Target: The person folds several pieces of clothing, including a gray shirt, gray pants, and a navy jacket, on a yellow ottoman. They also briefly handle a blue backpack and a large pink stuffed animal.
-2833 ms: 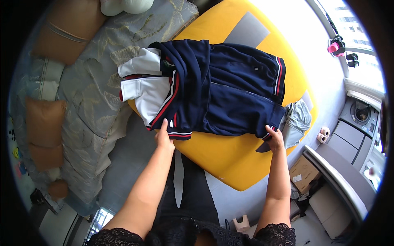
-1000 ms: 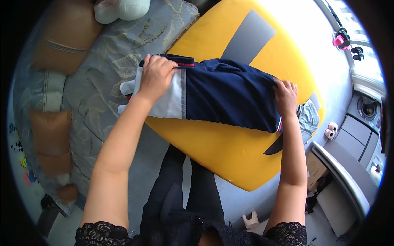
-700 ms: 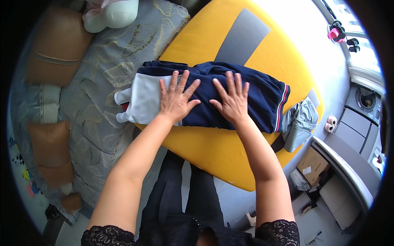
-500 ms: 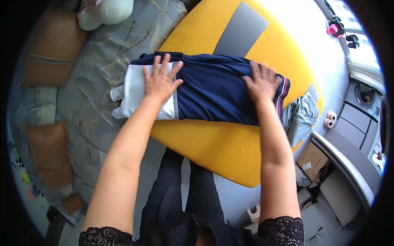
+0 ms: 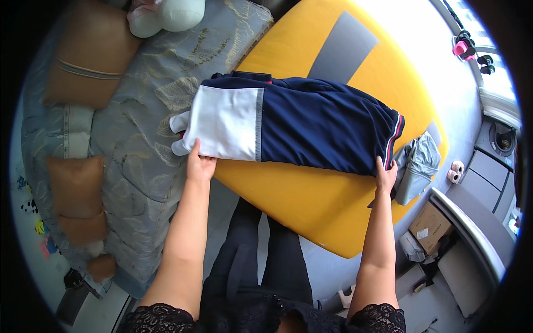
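Note:
A folded navy and white garment (image 5: 322,125) lies lengthwise across a yellow board (image 5: 288,191), with striped red and white trim at its right end. Its white panel is to the left, and small white ends stick out past the board's edge there. My left hand (image 5: 201,164) pinches the near edge of the white panel, thumb on top and fingers underneath. At the near right corner, by the striped trim, my right hand (image 5: 386,175) grips the navy cloth the same way. Some of the fingers are hidden under the fabric.
A crumpled grey-green cloth (image 5: 416,166) lies on the board's right end. To the left stands a grey patterned sofa (image 5: 139,133) with brown cushions (image 5: 91,53). A cardboard box (image 5: 430,227) sits at the lower right, and a washing machine (image 5: 502,140) is at the far right.
Both hands have come off the garment's top, where they lay spread flat, and drawn nearer to me. They now hold its near edge. The whole view has shifted slightly.

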`<state>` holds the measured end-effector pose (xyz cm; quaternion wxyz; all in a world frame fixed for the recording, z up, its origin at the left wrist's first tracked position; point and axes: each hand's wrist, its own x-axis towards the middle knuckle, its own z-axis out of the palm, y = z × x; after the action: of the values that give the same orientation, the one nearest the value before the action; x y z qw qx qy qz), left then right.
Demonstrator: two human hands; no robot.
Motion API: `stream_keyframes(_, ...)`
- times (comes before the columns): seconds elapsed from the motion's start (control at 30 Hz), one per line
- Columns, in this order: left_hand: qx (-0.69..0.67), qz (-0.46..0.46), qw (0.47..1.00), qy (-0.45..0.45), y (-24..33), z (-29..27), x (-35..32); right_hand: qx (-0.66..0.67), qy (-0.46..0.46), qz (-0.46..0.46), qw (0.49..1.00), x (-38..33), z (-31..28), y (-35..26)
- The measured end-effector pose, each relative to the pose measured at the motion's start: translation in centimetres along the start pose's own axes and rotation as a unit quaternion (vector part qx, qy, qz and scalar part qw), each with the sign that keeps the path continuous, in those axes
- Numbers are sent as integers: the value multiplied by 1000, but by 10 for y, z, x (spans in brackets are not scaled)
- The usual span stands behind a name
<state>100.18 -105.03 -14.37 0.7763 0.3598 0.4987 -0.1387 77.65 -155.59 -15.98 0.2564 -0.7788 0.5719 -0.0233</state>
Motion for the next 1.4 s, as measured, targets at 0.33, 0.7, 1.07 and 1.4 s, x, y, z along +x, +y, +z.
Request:
stream_keyframes(0.33,-90,31,984,-153,8,11,-16,76,-291,146,942,29,-49,-53)
stream_keyframes(0.7,-94,87,979,-158,20,11,-42,-45,6,-238,970,-81,-63,-169)
stream_keyframes(1.07,-49,124,975,-179,19,21,-67,6,-145,-353,924,-194,21,-218)
stream_keyframes(1.4,740,429,421,-303,-133,113,-159,642,-425,190,610,-119,35,-150)
